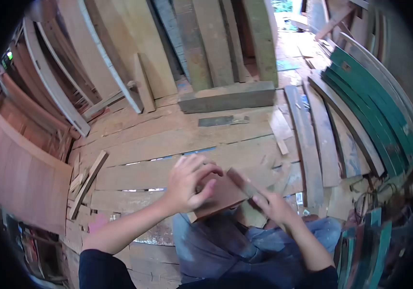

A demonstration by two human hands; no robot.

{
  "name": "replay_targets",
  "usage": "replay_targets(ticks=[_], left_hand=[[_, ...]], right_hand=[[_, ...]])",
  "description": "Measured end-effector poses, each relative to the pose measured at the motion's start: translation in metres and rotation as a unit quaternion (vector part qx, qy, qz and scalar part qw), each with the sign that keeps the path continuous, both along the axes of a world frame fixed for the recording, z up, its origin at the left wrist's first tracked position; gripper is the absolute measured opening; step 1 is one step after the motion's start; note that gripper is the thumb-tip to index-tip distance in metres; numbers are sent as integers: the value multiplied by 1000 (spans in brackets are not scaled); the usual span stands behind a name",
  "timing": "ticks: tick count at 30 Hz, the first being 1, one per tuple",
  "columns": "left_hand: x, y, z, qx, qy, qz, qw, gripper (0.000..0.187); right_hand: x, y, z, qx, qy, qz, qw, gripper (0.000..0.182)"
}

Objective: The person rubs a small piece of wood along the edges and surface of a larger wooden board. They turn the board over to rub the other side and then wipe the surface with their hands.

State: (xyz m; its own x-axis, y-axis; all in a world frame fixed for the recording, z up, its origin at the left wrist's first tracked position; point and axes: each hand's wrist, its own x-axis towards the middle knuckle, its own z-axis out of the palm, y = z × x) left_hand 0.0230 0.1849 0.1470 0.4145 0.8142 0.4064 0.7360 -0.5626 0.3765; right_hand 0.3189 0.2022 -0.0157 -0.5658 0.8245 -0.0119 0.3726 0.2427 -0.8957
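A reddish-brown wooden board (223, 195) lies at my lap, tilted, its lighter edge facing me. My left hand (194, 180) is over its left side, fingers bent and apart, with the thumb above the surface. Nothing shows in that hand's grasp. At the board's right edge, my right hand (275, 208) is closed round one end of a short, flat wooden strip (241, 182). The strip's far end points up and left, toward my left hand.
A thick timber beam (228, 98) lies ahead on the plank floor (168, 139), with a dark flat piece (215, 121) before it. Tall planks (216, 43) lean behind. Green boards (370, 111) stand at right; a wooden stick (89, 184) lies left.
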Motion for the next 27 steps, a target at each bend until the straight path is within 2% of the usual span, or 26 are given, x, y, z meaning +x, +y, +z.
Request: replay_targets(ticks=[2,5,8,10,12,14,16,18,20,22,23,25,27], left_hand=[[-4,-4,-3,-8,-4,-2,1000,25],[-12,-10,-8,-8,-7,-7,1000,24],[-20,0,-5,8,-2,-8,1000,24],[-14,4,-7,10,-14,-10,1000,25],[-5,1,-2,14,-17,-3,1000,26],[-1,6,3,32,-16,-4,999,27],[-1,5,-2,45,-18,1,999,26],[-4,2,-4,42,-13,11,999,27],[3,7,-7,58,-18,10,998,29],[13,19,-10,93,-31,10,995,31],[17,22,-8,82,-21,15,996,32],[29,31,6,72,-6,15,997,34],[35,36,9,75,-18,9,997,34]], right_hand=[[-11,-12,15,99,44,22,994,54],[25,30,-51,-103,-75,-60,990,53],[41,52,-40,-93,-195,-82,973,53],[7,26,16,-80,-115,-24,990,54],[-13,10,31,-18,-32,-2,999,54],[-18,-11,12,103,57,-8,993,54],[4,11,-29,129,-21,-22,991,52],[31,29,-59,-23,-113,-87,990,52],[66,50,-122,-67,-153,-121,978,52],[47,47,-99,-15,-97,-87,991,54],[35,36,-67,7,-70,-70,995,54],[3,12,12,-69,-50,-69,994,54],[8,7,13,-78,-29,-63,995,55]])
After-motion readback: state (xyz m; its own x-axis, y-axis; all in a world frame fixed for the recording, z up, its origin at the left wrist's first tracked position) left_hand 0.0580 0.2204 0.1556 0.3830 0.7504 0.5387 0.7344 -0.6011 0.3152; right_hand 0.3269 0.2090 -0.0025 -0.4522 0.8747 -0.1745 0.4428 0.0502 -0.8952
